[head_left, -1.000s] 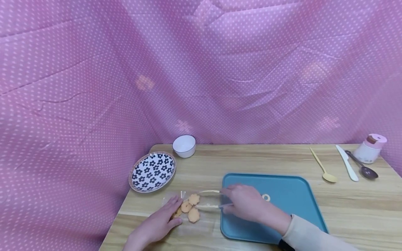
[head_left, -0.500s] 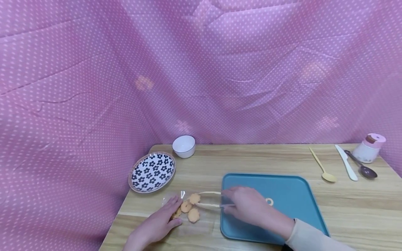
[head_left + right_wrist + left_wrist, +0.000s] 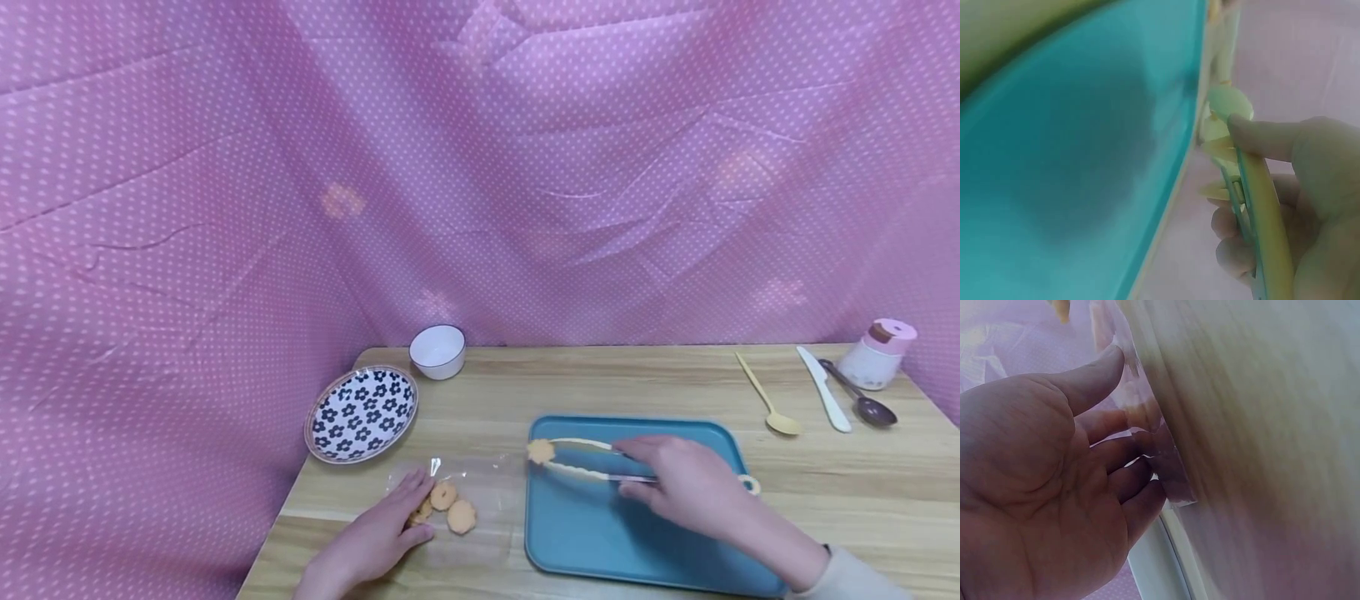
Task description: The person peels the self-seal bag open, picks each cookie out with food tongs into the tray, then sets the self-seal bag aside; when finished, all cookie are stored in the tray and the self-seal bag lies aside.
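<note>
My right hand (image 3: 686,487) grips a pair of tongs (image 3: 588,474) with pale yellow tips and a ring at the handle end. A flower-shaped cookie (image 3: 540,452) is pinched at the tips, above the left edge of the blue tray (image 3: 600,533). In the right wrist view, the thumb and fingers press the tongs (image 3: 1266,225) from both sides. Flat on the left side of a clear plastic bag (image 3: 491,504) rests my left hand (image 3: 375,533), fingers extended. Several cookies (image 3: 461,517) lie at its fingertips, some partly hidden by the hand.
A flower-patterned plate (image 3: 363,417) and a white bowl (image 3: 438,352) stand at the back left. Toward the right lie a yellow spoon (image 3: 782,423), a white knife (image 3: 825,392) and a dark spoon (image 3: 874,412), beside a pink-lidded jar (image 3: 876,357). A pink curtain (image 3: 480,183) hangs behind the table.
The right hand has moved right with the tongs, carrying the flower-shaped cookie from the bag to over the tray's left edge. The left hand has stayed on the bag.
</note>
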Available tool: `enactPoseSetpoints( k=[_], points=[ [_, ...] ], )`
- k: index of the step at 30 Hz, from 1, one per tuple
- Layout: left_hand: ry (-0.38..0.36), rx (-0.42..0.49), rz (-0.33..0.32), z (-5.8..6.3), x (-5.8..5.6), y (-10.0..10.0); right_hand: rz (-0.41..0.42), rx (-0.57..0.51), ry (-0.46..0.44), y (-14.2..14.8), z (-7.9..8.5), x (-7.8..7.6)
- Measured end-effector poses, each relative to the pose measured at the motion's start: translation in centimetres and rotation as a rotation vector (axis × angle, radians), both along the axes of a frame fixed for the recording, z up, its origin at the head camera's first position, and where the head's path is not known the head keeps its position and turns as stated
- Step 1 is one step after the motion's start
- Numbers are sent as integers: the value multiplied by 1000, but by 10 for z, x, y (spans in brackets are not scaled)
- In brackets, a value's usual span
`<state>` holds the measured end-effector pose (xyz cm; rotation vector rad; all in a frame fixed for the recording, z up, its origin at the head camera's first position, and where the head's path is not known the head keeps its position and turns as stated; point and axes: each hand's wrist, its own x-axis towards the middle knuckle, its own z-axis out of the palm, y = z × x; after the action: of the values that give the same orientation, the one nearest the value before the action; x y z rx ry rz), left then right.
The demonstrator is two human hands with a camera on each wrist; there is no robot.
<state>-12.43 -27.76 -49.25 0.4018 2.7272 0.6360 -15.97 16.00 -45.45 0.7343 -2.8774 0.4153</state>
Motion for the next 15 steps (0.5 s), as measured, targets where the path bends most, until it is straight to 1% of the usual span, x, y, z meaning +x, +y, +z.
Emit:
enactPoseSetpoints(
  k=[3,7,11,15],
  points=[
    [2,2,-2,0,0,0,-37,10,3,22,-3,-2],
    [1,1,-2,0,0,-1,-49,24,7,40,-9,-4],
    [-10,-8,-1,0,0,-2,-40,25,12,47,-13,-5],
    [-14,-7,-1,0,-1,-2,-32,24,7,48,-13,-7]
  ],
)
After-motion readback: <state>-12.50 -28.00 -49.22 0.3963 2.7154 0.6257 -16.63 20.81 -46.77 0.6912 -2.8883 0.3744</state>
